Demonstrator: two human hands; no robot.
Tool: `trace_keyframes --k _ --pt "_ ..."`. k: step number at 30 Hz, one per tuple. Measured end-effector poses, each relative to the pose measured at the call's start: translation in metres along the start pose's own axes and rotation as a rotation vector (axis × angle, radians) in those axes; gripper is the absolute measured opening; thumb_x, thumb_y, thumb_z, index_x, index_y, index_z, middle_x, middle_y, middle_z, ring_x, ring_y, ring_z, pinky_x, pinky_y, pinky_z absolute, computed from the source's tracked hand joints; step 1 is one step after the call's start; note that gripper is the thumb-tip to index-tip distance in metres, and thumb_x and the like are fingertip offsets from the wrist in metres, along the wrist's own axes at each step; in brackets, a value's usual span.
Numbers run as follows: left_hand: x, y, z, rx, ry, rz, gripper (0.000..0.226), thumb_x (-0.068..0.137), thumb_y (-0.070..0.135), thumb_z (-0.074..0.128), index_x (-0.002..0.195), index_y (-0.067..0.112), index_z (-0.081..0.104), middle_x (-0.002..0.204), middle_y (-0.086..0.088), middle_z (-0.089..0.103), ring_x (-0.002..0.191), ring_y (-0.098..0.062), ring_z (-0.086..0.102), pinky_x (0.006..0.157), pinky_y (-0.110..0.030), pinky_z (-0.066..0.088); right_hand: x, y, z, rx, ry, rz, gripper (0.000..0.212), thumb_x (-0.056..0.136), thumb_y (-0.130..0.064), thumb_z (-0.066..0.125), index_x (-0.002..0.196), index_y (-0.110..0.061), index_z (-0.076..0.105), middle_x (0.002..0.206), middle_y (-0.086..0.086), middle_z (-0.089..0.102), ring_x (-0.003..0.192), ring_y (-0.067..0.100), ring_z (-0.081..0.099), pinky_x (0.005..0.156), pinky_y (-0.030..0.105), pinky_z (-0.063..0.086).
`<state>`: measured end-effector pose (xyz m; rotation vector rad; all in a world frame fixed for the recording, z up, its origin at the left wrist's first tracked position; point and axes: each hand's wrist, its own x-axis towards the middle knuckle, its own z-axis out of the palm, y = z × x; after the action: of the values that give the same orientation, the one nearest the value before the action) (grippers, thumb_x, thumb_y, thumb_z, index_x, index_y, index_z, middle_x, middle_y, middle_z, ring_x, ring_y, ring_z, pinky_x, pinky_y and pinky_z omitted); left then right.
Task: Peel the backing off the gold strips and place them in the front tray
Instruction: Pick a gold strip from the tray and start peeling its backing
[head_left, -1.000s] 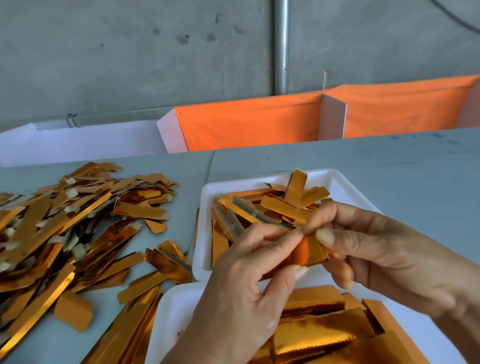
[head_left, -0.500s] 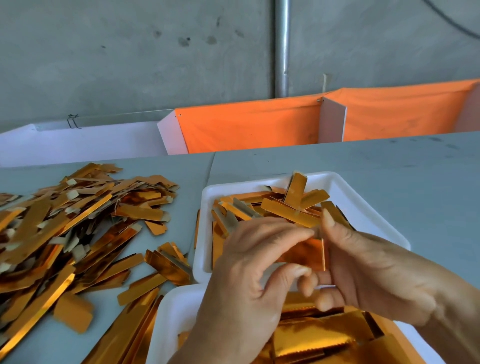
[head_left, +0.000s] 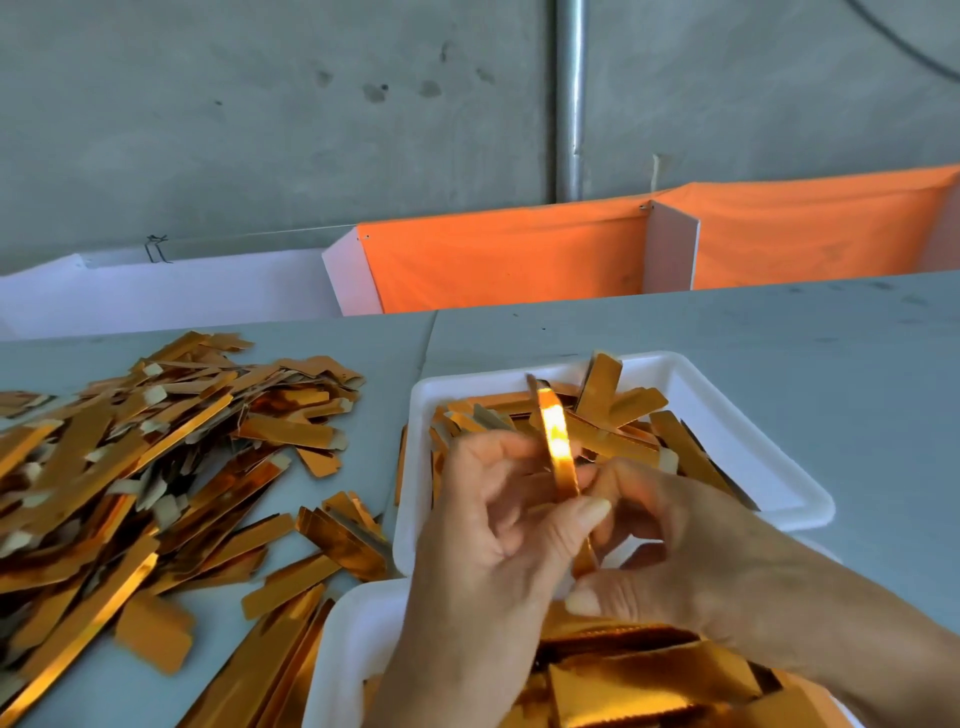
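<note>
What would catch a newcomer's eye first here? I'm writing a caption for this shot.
Most likely the gold strip, glinting brightly at centre, pinched between the left hand and right hand above the white tray of strips. Next, the sprawling heap of gold strips across the table's left side, then the orange cloth along the back.

- Gold strip (head_left: 558, 447) flashes bright yellow-orange, mirror-shiny.
- White far tray (head_left: 727, 410), gold strips piled inside.
- White near tray (head_left: 343, 654), crinkled gold foil.
- Pale blue-grey surface (head_left: 727, 332).
- Loose pile (head_left: 130, 457): gold with beige tabs.
- Orange cloth (head_left: 509, 260) behind; grey wall (head_left: 260, 104).
</note>
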<state>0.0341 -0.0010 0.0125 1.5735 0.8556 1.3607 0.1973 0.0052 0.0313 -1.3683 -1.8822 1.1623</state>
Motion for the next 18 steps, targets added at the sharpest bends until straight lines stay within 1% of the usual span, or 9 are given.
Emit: trace_keyframes --k 3,5,6,7,9,11,14,16,18 --pt "0.001 -0.002 -0.003 0.033 -0.023 -0.016 0.027 0.08 0.031 0.067 0.105 0.033 0.056 0.106 0.01 0.071 0.101 -0.008 0.066 0.086 -0.016 0.049 -0.002 -0.002 0.002 -0.024 0.004 -0.012 0.036 0.061 -0.051 0.084 0.08 -0.039 0.057 0.089 -0.017 0.07 0.087 0.0 0.066 0.084 0.031 0.053" --pt "0.001 -0.003 -0.006 0.057 -0.059 -0.042 0.028 0.083 0.031 0.062 0.11 0.033 0.055 0.109 0.012 0.07 0.104 -0.006 0.064 0.09 -0.016 0.047 -0.006 -0.002 -0.005 0.084 0.063 -0.055 0.039 0.056 -0.065 0.075 0.082 -0.04 0.059 0.094 -0.017 0.071 0.089 0.0 0.066 0.076 0.024 0.054" --pt "0.001 -0.002 -0.007 0.075 -0.089 -0.053 0.029 0.085 0.031 0.059 0.114 0.032 0.054 0.11 0.013 0.069 0.105 -0.004 0.063 0.09 -0.015 0.046 -0.007 -0.001 -0.009 0.171 0.121 -0.085 0.039 0.058 -0.066 0.07 0.085 -0.04 0.061 0.097 -0.016 0.071 0.09 0.001 0.067 0.071 0.021 0.055" --pt "0.001 -0.001 -0.006 0.099 -0.125 -0.058 0.03 0.088 0.031 0.054 0.119 0.032 0.053 0.111 0.016 0.068 0.106 -0.002 0.062 0.09 -0.013 0.045 -0.007 0.001 -0.013 0.247 0.193 -0.116 0.035 0.065 -0.065 0.068 0.09 -0.041 0.063 0.099 -0.013 0.071 0.091 0.004 0.068 0.069 0.019 0.054" --pt "-0.001 -0.001 -0.003 0.184 -0.181 -0.048 0.031 0.097 0.035 0.043 0.126 0.035 0.051 0.114 0.022 0.065 0.108 0.004 0.059 0.091 -0.013 0.045 -0.007 0.006 -0.019 0.294 0.322 -0.16 0.033 0.075 -0.059 0.065 0.102 -0.04 0.065 0.103 -0.01 0.07 0.09 0.006 0.067 0.067 0.023 0.053" --pt "-0.002 -0.002 -0.001 0.266 -0.19 -0.035 0.037 0.095 0.039 0.038 0.13 0.038 0.049 0.113 0.026 0.064 0.109 0.007 0.057 0.093 -0.014 0.044 -0.005 0.008 -0.021 0.298 0.354 -0.177 0.03 0.08 -0.053 0.066 0.105 -0.037 0.068 0.094 -0.011 0.07 0.082 0.005 0.065 0.067 0.024 0.049" --pt "-0.003 0.0 0.001 0.32 -0.202 -0.039 0.034 0.095 0.046 0.035 0.127 0.045 0.048 0.107 0.026 0.066 0.103 0.007 0.059 0.087 -0.011 0.046 -0.004 0.007 -0.02 0.344 0.295 -0.213 0.023 0.078 -0.04 0.059 0.086 -0.024 0.074 0.071 -0.001 0.062 0.063 0.008 0.055 0.055 0.016 0.044" --pt "-0.003 0.002 0.002 0.383 -0.213 -0.03 0.036 0.091 0.048 0.036 0.125 0.05 0.049 0.102 0.026 0.065 0.099 0.006 0.06 0.081 -0.01 0.047 -0.004 0.006 -0.02 0.381 0.258 -0.203 0.02 0.075 -0.034 0.063 0.077 -0.017 0.073 0.068 0.005 0.061 0.058 0.01 0.054 0.052 0.015 0.044" --pt "-0.003 0.002 0.002 0.478 -0.182 -0.004 0.042 0.083 0.055 0.043 0.125 0.054 0.047 0.102 0.031 0.06 0.099 0.008 0.057 0.079 -0.005 0.044 -0.004 0.006 -0.021 0.426 0.241 -0.175 0.019 0.071 -0.031 0.066 0.077 -0.015 0.072 0.068 0.008 0.063 0.056 0.013 0.057 0.052 0.017 0.047"
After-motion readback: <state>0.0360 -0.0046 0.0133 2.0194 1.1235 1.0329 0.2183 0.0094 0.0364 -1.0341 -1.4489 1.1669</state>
